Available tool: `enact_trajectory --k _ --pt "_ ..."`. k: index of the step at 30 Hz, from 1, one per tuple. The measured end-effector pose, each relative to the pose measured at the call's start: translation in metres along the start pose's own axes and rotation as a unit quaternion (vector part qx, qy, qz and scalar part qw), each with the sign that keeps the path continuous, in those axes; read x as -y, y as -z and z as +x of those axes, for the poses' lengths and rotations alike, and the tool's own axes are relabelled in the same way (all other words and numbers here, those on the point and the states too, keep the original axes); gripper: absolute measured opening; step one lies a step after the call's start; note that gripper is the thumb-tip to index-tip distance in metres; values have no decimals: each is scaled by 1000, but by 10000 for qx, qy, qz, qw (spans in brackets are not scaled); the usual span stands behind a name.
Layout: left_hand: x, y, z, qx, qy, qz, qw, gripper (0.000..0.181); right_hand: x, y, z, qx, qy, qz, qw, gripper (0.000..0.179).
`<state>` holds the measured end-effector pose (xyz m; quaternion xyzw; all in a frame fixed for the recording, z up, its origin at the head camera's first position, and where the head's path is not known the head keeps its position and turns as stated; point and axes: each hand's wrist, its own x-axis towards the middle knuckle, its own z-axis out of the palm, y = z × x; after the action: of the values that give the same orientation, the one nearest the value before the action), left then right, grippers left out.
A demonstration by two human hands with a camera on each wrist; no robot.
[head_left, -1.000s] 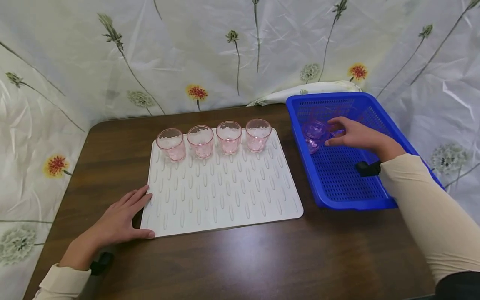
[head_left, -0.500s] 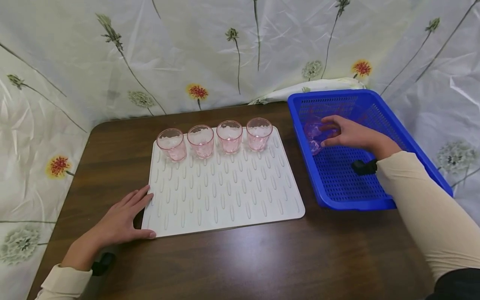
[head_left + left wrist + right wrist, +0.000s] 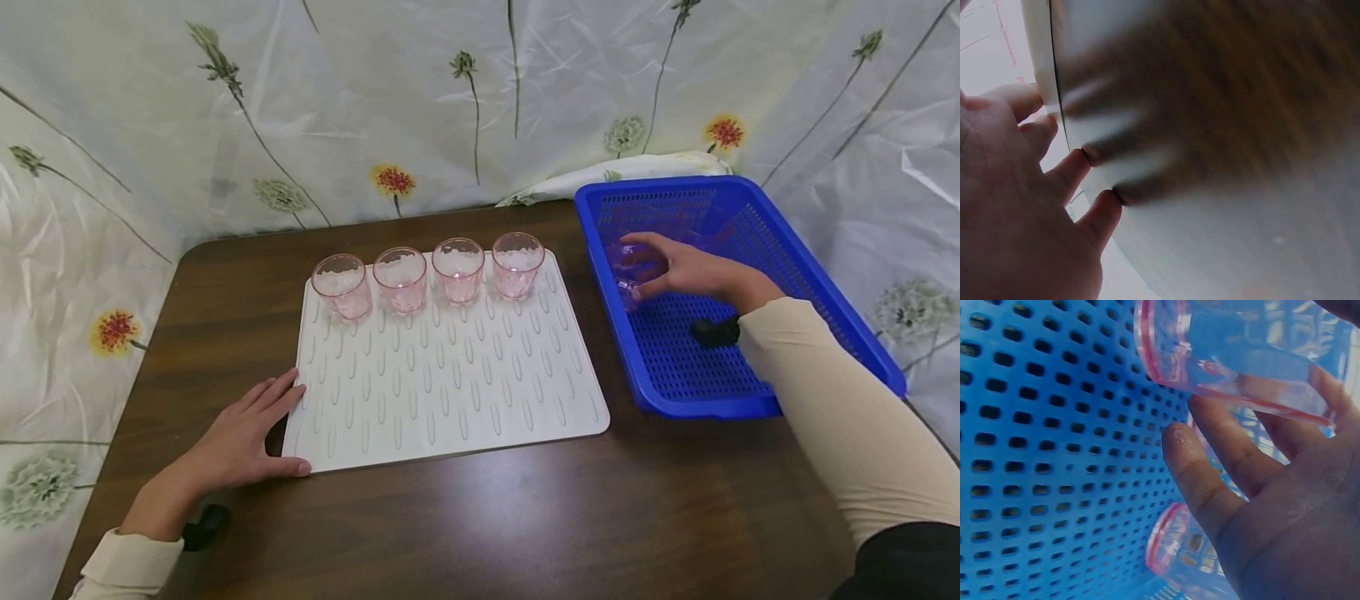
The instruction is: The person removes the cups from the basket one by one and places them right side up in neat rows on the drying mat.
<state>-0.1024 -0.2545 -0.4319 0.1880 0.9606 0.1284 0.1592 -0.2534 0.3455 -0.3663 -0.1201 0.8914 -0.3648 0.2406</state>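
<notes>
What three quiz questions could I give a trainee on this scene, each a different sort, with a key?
1. How many pink glasses stand on the white mat?
2. True or false: the right hand is over the white mat.
3. The left hand is at which edge of the mat?
A) far edge
B) left edge
C) right edge

Key:
1. Four, in a row along the far edge.
2. False; it is inside the blue basket.
3. B

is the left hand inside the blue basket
No, the left hand rests at the left edge of the white mat, while the blue basket stands beyond the mat's right edge.
</notes>
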Motion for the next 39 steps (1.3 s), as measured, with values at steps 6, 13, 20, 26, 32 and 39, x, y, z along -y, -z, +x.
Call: enact_trajectory --k 6,13,20,26,32,39 --pt "1 -1 -1 -33 -47 7 10000 109 -3 -4 2 101 68 194 9997 84" --pt "2 -3 -4 -42 -35 15 10000 109 -5 -8 2 128 42 276 9995 86" --pt "1 -1 -6 -94 -2 8 10000 109 -4 -8 0 42 24 259 9997 85" --pt "0 2 -3 -73 45 38 10000 111 -3 -6 -3 -160 42 -6 9999 83" --pt "0 2 -3 -43 84 38 9999 111 -1 -6 -3 -167 52 -102 9998 83" --pt "-1 2 -3 -73 80 -43 9999 110 5 -3 -9 -326 -99 -483 9983 84"
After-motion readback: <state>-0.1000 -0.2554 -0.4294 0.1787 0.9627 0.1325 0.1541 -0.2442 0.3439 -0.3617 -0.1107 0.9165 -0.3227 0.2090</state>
